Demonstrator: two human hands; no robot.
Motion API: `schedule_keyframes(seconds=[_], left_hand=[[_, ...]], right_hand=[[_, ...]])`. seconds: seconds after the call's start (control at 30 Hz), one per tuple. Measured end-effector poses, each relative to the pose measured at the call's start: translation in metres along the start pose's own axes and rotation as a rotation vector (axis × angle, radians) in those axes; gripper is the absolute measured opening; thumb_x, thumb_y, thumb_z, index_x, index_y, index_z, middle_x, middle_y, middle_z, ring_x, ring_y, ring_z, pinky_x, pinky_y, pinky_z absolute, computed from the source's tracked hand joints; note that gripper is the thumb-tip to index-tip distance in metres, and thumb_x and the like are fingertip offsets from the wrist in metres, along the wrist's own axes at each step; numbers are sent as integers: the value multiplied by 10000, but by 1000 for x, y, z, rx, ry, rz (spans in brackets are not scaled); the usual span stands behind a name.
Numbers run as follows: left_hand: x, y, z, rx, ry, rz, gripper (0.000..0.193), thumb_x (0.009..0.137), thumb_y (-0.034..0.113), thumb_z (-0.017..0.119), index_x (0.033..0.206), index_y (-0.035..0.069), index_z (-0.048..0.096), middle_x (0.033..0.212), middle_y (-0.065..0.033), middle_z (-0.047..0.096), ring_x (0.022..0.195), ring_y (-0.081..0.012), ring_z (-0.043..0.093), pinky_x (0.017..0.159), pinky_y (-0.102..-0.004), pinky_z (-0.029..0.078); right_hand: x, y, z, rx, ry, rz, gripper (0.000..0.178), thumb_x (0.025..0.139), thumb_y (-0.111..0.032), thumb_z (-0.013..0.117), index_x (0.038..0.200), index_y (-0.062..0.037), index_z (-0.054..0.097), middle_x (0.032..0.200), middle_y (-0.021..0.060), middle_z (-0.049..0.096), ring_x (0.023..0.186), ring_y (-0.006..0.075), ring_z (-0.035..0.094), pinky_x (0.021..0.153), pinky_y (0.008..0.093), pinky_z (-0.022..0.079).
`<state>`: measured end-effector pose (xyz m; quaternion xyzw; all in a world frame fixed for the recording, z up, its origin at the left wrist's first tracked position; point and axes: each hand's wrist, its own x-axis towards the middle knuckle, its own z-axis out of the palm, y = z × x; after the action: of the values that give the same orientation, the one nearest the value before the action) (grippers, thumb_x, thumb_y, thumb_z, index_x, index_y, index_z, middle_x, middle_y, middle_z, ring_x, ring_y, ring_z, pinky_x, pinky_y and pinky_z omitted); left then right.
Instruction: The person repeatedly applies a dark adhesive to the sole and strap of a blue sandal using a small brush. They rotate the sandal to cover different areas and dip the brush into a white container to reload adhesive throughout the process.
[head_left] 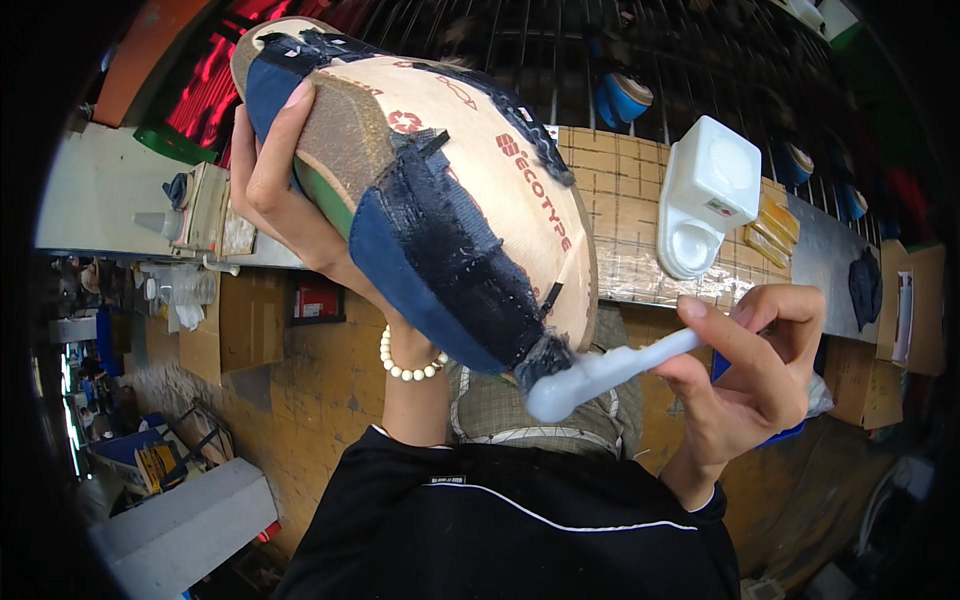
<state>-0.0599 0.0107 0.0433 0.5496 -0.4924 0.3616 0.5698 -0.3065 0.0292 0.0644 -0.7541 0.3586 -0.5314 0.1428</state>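
Note:
My left hand point(275, 190) is wrapped round a shoe point(470, 260) from its left side and holds it raised, bottom up. Its pale insole board with red print faces me. Blue upper material is folded over the rim, with dark, wet-looking frayed edges, and a brown part lies near my fingers. In my right hand point(750, 370), pinched between thumb and fingers, is a whitish plastic brush point(605, 377). The brush's dark tip meets the folded blue edge at the shoe's near end. What the left palm touches underneath is hidden.
Beyond the brush, a white plastic glue pot point(715, 180) with a round well stands on a taped cardboard sheet point(625, 190). Yellowish blocks point(772, 228) lie beside it. Blue shoes point(625, 98) sit on the dark roller rack behind. Cardboard boxes point(250, 325) stand at lower left.

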Motion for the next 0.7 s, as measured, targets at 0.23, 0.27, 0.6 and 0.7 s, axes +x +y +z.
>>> schedule_keyframes(seconds=[0.23, 0.27, 0.6, 0.7], left_hand=[[1, -11, -3, -15, -5, 26, 621, 789, 441, 748, 1231, 70, 519, 1258, -18, 517, 1316, -307, 349, 1131, -453, 277], [-2, -11, 0, -32, -13, 20, 616, 790, 433, 748, 1230, 69, 519, 1258, -22, 516, 1312, -306, 354, 1127, -451, 283], [-6, -17, 17, -306, -97, 11, 569, 793, 360, 748, 1225, 68, 518, 1263, -64, 509, 1273, -300, 403, 1079, -429, 337], [-9, -19, 19, -370, -117, 4, 557, 794, 338, 748, 1223, 68, 518, 1264, -76, 507, 1262, -298, 418, 1065, -422, 353]], right_hand=[[-1, 3, 7, 65, 17, 100, 508, 460, -364, 905, 904, -144, 793, 823, -22, 383, 675, 94, 391, 539, 210, 292], [-3, 6, 8, 93, -19, 63, 507, 462, -360, 905, 904, -138, 792, 825, -21, 385, 675, 91, 391, 538, 209, 291], [-6, 15, 11, 275, -52, -36, 487, 489, -372, 905, 889, -118, 792, 845, -12, 399, 695, 89, 386, 536, 214, 257], [-8, 19, 11, 211, -66, 4, 485, 486, -387, 904, 879, -126, 794, 841, -9, 404, 703, 101, 394, 542, 215, 269]])
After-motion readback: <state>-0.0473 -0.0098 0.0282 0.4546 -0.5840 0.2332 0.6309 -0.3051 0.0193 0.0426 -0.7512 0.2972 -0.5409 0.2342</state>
